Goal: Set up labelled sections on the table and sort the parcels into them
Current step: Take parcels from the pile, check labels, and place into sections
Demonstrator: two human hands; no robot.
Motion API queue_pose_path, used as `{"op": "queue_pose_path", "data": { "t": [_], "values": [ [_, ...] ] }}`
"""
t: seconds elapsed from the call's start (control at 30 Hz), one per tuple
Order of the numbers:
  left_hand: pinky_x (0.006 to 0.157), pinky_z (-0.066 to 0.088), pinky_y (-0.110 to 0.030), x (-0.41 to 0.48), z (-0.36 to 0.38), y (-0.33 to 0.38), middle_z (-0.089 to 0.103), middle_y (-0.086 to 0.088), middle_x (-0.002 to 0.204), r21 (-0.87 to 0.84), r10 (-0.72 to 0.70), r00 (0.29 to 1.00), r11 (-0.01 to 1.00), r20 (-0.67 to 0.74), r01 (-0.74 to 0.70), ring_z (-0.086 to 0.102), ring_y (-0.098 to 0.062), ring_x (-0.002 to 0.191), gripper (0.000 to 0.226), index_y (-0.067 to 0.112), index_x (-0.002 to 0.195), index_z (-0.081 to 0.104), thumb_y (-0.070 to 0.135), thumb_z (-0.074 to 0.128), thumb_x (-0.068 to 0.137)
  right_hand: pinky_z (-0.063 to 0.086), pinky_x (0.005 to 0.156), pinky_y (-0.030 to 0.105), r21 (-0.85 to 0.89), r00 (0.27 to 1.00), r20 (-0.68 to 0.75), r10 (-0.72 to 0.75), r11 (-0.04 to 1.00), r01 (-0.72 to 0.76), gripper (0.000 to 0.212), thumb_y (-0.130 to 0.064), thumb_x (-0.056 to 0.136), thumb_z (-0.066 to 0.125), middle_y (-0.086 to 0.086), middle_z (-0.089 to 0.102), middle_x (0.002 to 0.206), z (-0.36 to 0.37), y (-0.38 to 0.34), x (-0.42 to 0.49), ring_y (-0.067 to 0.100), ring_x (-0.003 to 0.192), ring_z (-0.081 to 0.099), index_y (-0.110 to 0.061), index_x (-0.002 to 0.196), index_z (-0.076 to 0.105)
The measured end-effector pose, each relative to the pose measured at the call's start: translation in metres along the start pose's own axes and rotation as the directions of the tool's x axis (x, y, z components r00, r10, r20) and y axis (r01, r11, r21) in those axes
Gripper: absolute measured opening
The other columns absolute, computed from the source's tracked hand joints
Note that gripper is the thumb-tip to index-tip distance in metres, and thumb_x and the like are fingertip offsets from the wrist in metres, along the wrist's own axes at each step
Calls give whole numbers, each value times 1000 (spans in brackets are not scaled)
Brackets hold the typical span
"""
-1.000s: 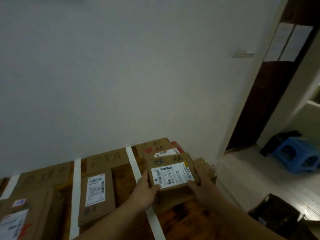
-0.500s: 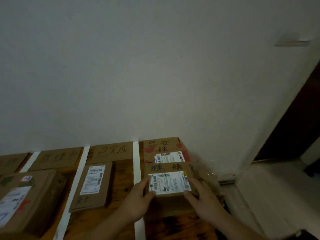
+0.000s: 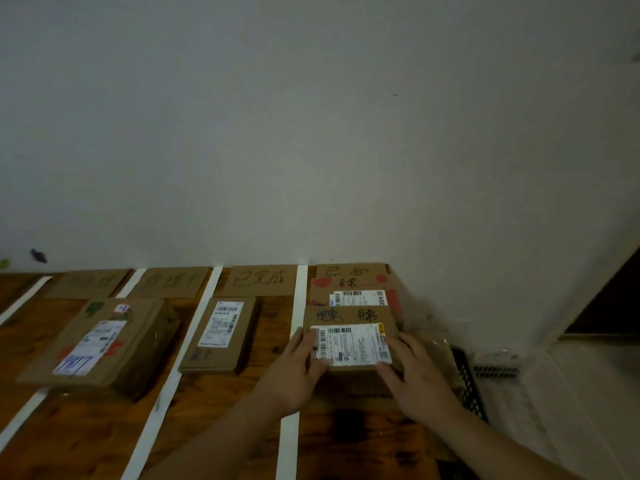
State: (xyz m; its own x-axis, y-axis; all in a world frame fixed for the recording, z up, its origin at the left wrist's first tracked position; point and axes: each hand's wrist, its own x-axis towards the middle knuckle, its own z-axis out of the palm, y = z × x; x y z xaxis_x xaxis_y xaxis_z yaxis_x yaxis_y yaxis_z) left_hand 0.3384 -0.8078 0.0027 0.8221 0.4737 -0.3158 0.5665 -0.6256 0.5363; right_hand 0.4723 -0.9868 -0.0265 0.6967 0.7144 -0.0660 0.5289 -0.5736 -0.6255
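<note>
Pale plaster wall fills the upper part of the view, and below it a dark wooden bench runs along its foot. White tape strips divide the bench into sections from near to far. Cardboard signs with handwritten characters lie at the far end of each section, against the wall.

In the rightmost section both hands hold the held parcel, a brown box with a white shipping label and black handwriting on top. The left hand grips its left side with the thumb on the label's edge. The right hand grips the near right corner, thumb on top and fingers down the side. Whether the box rests fully on the bench is unclear.

Just behind it, touching or nearly so, lies the red-marked parcel. One section to the left lies a slim parcel, and further left a large parcel with blue writing on its label. A black mesh crate stands off the bench's right end.
</note>
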Motion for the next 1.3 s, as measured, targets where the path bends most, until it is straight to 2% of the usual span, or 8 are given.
{"op": "queue_pose_path", "data": {
  "t": [0.1, 0.2, 0.5, 0.73, 0.9, 1.07, 1.17, 1.3],
  "values": [
    [116, 19, -41, 0, 1, -1, -15, 9, 158, 59, 0, 1000, 998, 6, -1, 8, -22, 146, 67, 34, 150, -2, 54, 32, 96, 29, 116, 37, -89, 1000, 9, -19, 996, 20, 55, -51, 95, 40, -7, 10, 157, 0, 3, -2, 14, 143, 16, -35, 147, 27],
    [116, 16, -42, 0, -3, 0, -15, 10, 158, 89, 9, 1000, 996, 14, -11, 4, -23, 146, 67, 34, 150, 0, 52, 34, 96, 22, 118, 35, -161, 999, 30, -35, 986, 40, 56, -51, 96, 38, -6, 8, 158, -4, 0, -1, 14, 144, 9, -31, 147, 26],
    [117, 12, -44, -11, -11, -2, -8, 8, 159, 171, 6, 999, 985, 50, -15, 2, -24, 147, 68, 33, 150, 3, 48, 41, 96, 42, 95, 23, -270, 1000, 24, -10, 963, 17, 49, -53, 94, 41, -5, 33, 137, -13, -18, 6, 9, 121, 34, -27, 135, 37],
    [116, 16, -49, -15, -44, -16, -3, 6, 159, 73, -31, 999, 997, -25, 32, 7, -25, 146, 68, 38, 149, 10, 50, 45, 92, 37, 107, 35, -291, 997, 35, -71, 953, 78, 55, -56, 93, 42, -3, 27, 147, -24, -52, 11, 14, 132, 30, -26, 139, 36],
    [116, 15, -44, -52, -98, -63, 1, 3, 159, 96, -91, 991, 990, -98, 100, 6, -24, 146, 66, 28, 151, 11, 45, 43, 96, 21, 115, 41, -369, 989, 96, -112, 919, 140, 60, -57, 95, 38, 0, 25, 155, -14, -120, 14, 21, 141, 23, -27, 146, 31],
    [115, 24, -40, -109, -170, -147, 23, 1, 155, 122, -91, 970, 985, -225, 120, 27, -22, 139, 57, 28, 146, 27, 47, 42, 95, 31, 109, 39, -404, 966, 162, -201, 880, 251, 62, -58, 94, 38, 6, 36, 147, 28, -225, 27, 24, 135, 33, -21, 143, 37],
    [118, 15, -36, -152, -210, -210, 9, 2, 159, 137, -168, 944, 967, -283, 213, 15, -21, 144, 62, 26, 150, 16, 46, 41, 96, 30, 110, 37, -372, 947, 254, -198, 883, 285, 66, -60, 94, 38, 6, 32, 153, 70, -294, 32, 26, 138, 32, -21, 147, 33],
    [117, 11, -36, -213, -259, -302, 9, -5, 159, 59, -288, 888, 942, -360, 329, 7, -26, 147, 68, 23, 151, 17, 49, 44, 94, 35, 108, 36, -354, 925, 279, -257, 868, 348, 65, -59, 93, 42, 11, 40, 148, 132, -382, 31, 27, 133, 40, -17, 142, 43]
  ]
}}
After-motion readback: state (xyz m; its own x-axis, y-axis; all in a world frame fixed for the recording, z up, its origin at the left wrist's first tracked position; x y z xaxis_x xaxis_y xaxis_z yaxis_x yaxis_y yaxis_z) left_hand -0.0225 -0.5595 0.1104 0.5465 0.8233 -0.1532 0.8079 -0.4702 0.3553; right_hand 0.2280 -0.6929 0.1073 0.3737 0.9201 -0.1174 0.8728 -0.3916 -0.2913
